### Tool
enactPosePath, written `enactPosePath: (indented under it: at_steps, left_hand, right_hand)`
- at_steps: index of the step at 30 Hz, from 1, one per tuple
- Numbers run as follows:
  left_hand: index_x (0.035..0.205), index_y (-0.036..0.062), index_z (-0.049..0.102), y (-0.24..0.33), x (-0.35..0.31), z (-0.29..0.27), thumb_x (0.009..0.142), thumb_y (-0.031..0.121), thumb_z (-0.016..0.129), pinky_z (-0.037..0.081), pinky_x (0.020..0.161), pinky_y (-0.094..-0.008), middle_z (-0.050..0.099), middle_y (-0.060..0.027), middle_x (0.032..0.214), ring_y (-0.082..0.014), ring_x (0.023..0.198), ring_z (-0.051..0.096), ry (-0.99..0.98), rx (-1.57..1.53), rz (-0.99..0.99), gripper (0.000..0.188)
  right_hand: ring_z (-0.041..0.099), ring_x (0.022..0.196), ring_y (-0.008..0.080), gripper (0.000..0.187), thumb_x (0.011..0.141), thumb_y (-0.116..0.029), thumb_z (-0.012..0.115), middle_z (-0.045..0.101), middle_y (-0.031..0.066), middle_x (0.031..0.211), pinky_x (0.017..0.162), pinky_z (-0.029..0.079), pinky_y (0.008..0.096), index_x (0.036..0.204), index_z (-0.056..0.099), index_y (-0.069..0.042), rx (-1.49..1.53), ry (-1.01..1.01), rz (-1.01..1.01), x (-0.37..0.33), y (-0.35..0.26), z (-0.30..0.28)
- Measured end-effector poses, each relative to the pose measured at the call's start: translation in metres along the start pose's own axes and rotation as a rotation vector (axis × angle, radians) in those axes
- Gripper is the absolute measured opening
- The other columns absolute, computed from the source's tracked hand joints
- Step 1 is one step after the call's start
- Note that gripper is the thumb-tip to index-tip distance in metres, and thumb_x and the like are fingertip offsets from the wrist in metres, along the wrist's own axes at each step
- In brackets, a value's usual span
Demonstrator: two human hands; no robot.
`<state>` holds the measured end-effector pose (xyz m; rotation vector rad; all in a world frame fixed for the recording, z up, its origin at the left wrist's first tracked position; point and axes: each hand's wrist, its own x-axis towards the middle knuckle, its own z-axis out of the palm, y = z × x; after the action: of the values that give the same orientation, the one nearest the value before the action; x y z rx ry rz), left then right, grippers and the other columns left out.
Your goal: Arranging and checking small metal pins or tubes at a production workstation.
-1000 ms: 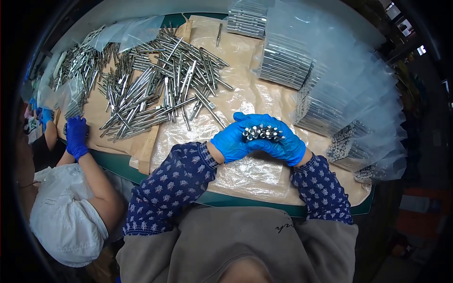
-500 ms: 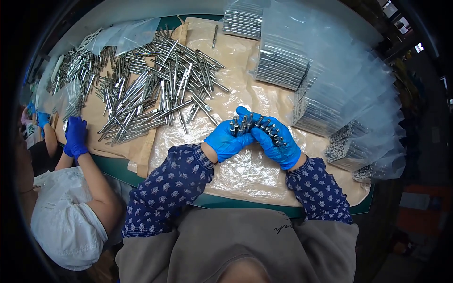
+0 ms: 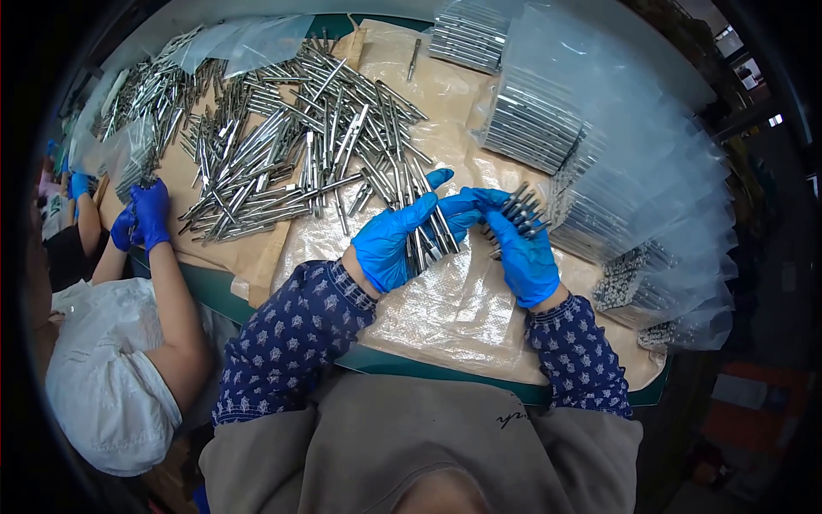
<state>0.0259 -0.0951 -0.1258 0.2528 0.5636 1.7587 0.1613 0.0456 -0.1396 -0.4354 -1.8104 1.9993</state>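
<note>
In blue gloves, both of my hands are over the plastic-covered paper in the middle of the table. My left hand [image 3: 385, 244] is wrapped round several slim metal rods [image 3: 441, 230], which run lengthwise across its palm with their far ends toward the big pile. Close beside it, my right hand [image 3: 529, 264] grips a tight bundle of metal rods [image 3: 521, 211], their ends pointing up and to the right. Fingers of the left hand reach over to the right hand's bundle. A large loose pile of the same rods [image 3: 257, 163] lies to the left.
Clear plastic bags packed with rods [image 3: 535, 128] stand in a row along the right side. One single rod [image 3: 414, 60] lies apart at the back. At the left, a co-worker's gloved hands [image 3: 145, 214] work near the pile, beside loose plastic sheets [image 3: 248, 43].
My hands have moved slightly apart. The left has turned, so its rods now lie lengthwise in view; the right has tilted its bundle. The whole view has shifted slightly.
</note>
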Motion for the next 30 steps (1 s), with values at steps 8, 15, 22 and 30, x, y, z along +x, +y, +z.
enactPosePath:
  at_steps: [8,15,22,30]
  left_hand:
    - [0.138,0.0055,0.023,-0.001,-0.002,0.002,0.094,0.02,0.042,0.044,0.098,-0.0418,0.035,-0.0274,0.134,-0.0376,0.122,0.041,-0.1,-0.24,-0.022,0.05]
    - [0.135,-0.0001,0.028,-0.005,-0.002,-0.001,0.094,0.021,0.043,0.043,0.097,-0.0432,0.042,-0.0269,0.128,-0.0375,0.118,0.045,-0.094,-0.261,-0.043,0.049]
    - [0.135,-0.0019,0.027,-0.002,-0.004,0.0,0.085,0.006,0.043,0.044,0.097,-0.0427,0.044,-0.0259,0.127,-0.0369,0.114,0.049,-0.078,-0.31,-0.075,0.053]
    - [0.134,-0.0037,0.028,-0.004,-0.008,-0.002,0.08,0.008,0.039,0.042,0.097,-0.0449,0.046,-0.025,0.126,-0.0372,0.111,0.051,-0.101,-0.249,-0.124,0.056]
  right_hand:
    - [0.055,0.108,0.0244,0.04,0.094,-0.017,0.039,0.053,0.0175,0.12,0.093,0.045,0.0322,0.127,0.039,0.007,0.255,0.003,0.132,0.006,-0.021,-0.007]
    - [0.062,0.082,0.0231,0.044,0.091,-0.014,0.044,0.053,0.026,0.118,0.071,0.051,0.0312,0.129,0.032,0.006,0.603,-0.02,0.228,0.005,-0.029,-0.012]
    - [0.063,0.092,0.0289,0.044,0.092,-0.015,0.041,0.053,0.0277,0.116,0.071,0.055,0.0338,0.129,0.029,0.008,0.62,-0.194,0.211,0.001,-0.044,-0.009]
    - [0.059,0.1,0.0271,0.039,0.09,-0.012,0.047,0.055,0.0244,0.114,0.076,0.054,0.0355,0.123,0.043,0.007,0.558,-0.092,0.292,-0.003,-0.057,0.017]
